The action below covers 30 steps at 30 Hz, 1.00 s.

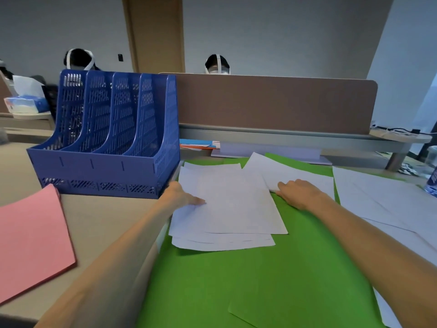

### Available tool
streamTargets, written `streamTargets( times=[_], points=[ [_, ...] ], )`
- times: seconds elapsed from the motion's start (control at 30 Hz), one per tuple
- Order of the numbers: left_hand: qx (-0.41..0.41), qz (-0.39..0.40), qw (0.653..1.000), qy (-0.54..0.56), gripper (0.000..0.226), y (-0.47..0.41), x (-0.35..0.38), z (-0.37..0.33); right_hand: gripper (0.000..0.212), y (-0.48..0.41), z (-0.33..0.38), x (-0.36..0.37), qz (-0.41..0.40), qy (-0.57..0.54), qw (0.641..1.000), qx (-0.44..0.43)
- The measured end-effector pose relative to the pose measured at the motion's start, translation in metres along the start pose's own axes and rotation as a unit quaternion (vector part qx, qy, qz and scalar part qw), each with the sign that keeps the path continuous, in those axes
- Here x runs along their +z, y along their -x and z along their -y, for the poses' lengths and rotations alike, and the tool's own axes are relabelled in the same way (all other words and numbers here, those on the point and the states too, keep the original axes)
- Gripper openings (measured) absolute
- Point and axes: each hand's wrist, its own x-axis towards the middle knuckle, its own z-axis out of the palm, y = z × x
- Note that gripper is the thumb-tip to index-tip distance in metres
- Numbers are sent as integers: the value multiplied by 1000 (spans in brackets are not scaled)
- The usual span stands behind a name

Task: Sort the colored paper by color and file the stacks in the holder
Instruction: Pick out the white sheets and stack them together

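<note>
Green sheets (260, 280) lie closest, spread wide over the bench (113, 221) and overlapping one another; on top of them sits a loose pile of white sheets (227, 209), corners fanned and not squared. Left hand (182, 195) takes the pile at its left edge, thumb on top and the fingers hidden beneath, so it reads as a pinch on the white sheets. Right hand (300, 194) lies palm-down at the pile's right edge with fingers bent; cannot tell whether they clamp a sheet or only press. Judgement: paper is light, limp and slick sheet on sheet. A one-sided grip will let it droop and shed pages, so hold both long edges, or square the pile against the bench first. Pink stack (30, 237) rests well apart on the left. Blue holder (106, 138) stands just beside the left hand, its four slots showing no paper. More white paper (378, 197) lies to the right, overlapping the green. A bottle (432, 183) at the far right edge and a low divider (272, 102) behind limit the sweep room. A tissue box (26, 104) sits beyond the holder.
</note>
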Motion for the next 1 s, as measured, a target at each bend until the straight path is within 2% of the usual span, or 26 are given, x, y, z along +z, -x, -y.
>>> streamTargets(
  times=[0.1, 0.23, 0.37, 0.43, 0.5, 0.57, 0.6, 0.67, 0.7, 0.73, 0.8, 0.83, 0.9, 1.0],
  points=[
    [-1, 21, 1000, 1, 95, -1, -2, -2, 25, -1, 4, -5, -32, 43, 999, -5],
    [-6, 61, 997, 49, 86, -10, -10, 10, 24, -7, 2, -16, -70, -2, 996, 60],
    [1, 67, 994, 88, 55, -10, -19, 16, 20, -13, 2, -29, -114, -165, 970, 136],
    [0, 77, 991, 111, 38, -6, -23, 15, 24, -16, 10, -42, -131, -235, 953, 138],
    [-7, 73, 992, 105, 33, -3, -24, 13, 26, -19, 26, -56, -136, -312, 933, 118],
    [-1, 59, 991, 123, 40, -3, -21, 10, 31, -21, 47, -71, -103, -414, 901, 77],
    [0, 53, 990, 127, 45, -4, -18, 8, 36, -21, 58, -78, -55, -481, 874, 47],
    [-6, 54, 989, 140, 55, -1, -13, 5, 58, -18, 79, -88, 66, -602, 795, -4],
    [-8, 55, 987, 151, 60, -1, -10, 3, 65, -20, 86, -86, 92, -606, 790, -11],
    [-10, 62, 985, 163, 64, -3, -7, 2, 67, -24, 91, -80, 93, -566, 819, -7],
    [-3, 63, 984, 168, 69, -3, -4, 0, 62, -35, 93, -59, 80, -399, 913, 38],
    [-1, 64, 985, 161, 71, -2, -3, -2, 61, -39, 94, -49, 101, -335, 935, 55],
    [3, 72, 987, 147, 76, -4, -2, -4, 65, -44, 100, -35, 166, -283, 943, 59],
    [62, 55, 987, 140, 75, -6, 3, -6, 64, -45, 111, -34, 172, -305, 936, 31]
  ],
)
